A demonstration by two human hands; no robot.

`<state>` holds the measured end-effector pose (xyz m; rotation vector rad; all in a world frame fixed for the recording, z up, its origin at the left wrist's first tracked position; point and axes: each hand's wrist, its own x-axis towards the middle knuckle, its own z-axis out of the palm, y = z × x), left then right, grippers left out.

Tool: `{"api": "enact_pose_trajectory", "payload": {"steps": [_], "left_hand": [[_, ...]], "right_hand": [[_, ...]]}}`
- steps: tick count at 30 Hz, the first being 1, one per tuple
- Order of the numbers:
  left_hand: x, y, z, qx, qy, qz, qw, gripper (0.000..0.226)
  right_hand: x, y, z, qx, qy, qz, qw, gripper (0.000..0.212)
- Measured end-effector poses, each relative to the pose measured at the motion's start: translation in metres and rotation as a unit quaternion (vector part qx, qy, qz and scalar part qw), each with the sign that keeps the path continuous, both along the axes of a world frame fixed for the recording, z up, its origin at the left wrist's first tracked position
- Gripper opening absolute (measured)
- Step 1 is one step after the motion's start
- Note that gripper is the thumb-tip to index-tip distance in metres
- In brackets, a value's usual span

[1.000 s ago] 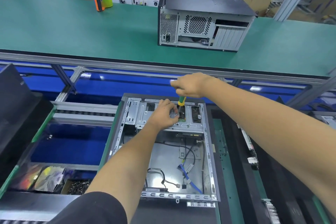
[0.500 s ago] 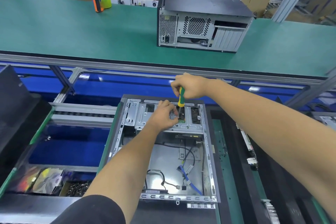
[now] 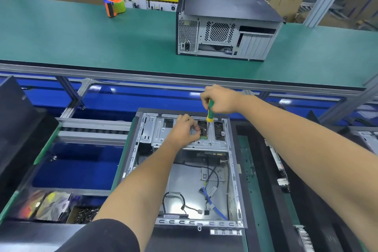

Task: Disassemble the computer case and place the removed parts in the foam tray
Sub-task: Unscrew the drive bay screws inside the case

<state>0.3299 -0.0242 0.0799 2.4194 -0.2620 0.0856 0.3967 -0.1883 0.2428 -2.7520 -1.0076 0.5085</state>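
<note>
Computer case, open-sided, of grey sheet metal with a black frame [image 3: 180,182], lies flat on the near workstation directly below my head camera, its interior facing up. At its far end sits a silver perforated drive cage [image 3: 159,135]; loose black cables [image 3: 173,198] and a blue flat cable [image 3: 212,200] lie on the case floor nearer to me.

My right hand [image 3: 219,99] is curled around the green-and-yellow handle of a screwdriver [image 3: 210,111], held nearly upright with the shaft pointing down into the drive cage. I cannot see the tip clearly.

My left hand [image 3: 183,131] rests on top of the drive cage just left of the screwdriver shaft, fingers bent, the fingertips pinching at something small by the shaft; I cannot tell what, if anything, they hold.

Beyond the case runs a long green conveyor belt [image 3: 81,43], carrying a second, closed black computer tower [image 3: 225,24] with its perforated rear panel towards me, and an orange-and-green tape dispenser [image 3: 114,6] well to its left.

At lower left a compartment holds shiny anti-static bags [image 3: 53,204] and a small box of dark screws [image 3: 84,214]. A black foam tray [image 3: 272,200] with narrow parts stood in its slots runs along the right side of the case.
</note>
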Motion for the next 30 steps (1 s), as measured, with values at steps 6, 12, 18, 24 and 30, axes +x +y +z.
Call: {"api": "enact_pose_trajectory", "payload": {"steps": [6, 12, 18, 24, 30], "left_hand": [[0.001, 0.000, 0.007, 0.030, 0.031, -0.005, 0.999, 0.016], [0.028, -0.005, 0.048, 0.175, 0.137, -0.089, 0.971, 0.015], [0.042, -0.027, 0.066, 0.365, 0.134, -0.144, 0.910, 0.026], [0.043, -0.025, 0.059, 0.386, 0.115, -0.153, 0.902, 0.008], [0.043, -0.023, 0.056, 0.378, 0.111, -0.171, 0.903, 0.019]], "right_hand": [[-0.014, -0.015, -0.002, 0.009, 0.023, -0.023, 0.999, 0.026], [-0.020, -0.017, -0.003, 0.009, 0.020, -0.030, 0.999, 0.022], [-0.025, -0.010, -0.004, -0.022, -0.005, -0.012, 1.000, 0.021], [-0.027, -0.007, -0.004, -0.038, -0.016, 0.003, 0.999, 0.025], [-0.028, -0.009, -0.006, -0.039, -0.017, -0.016, 0.999, 0.024]]}}
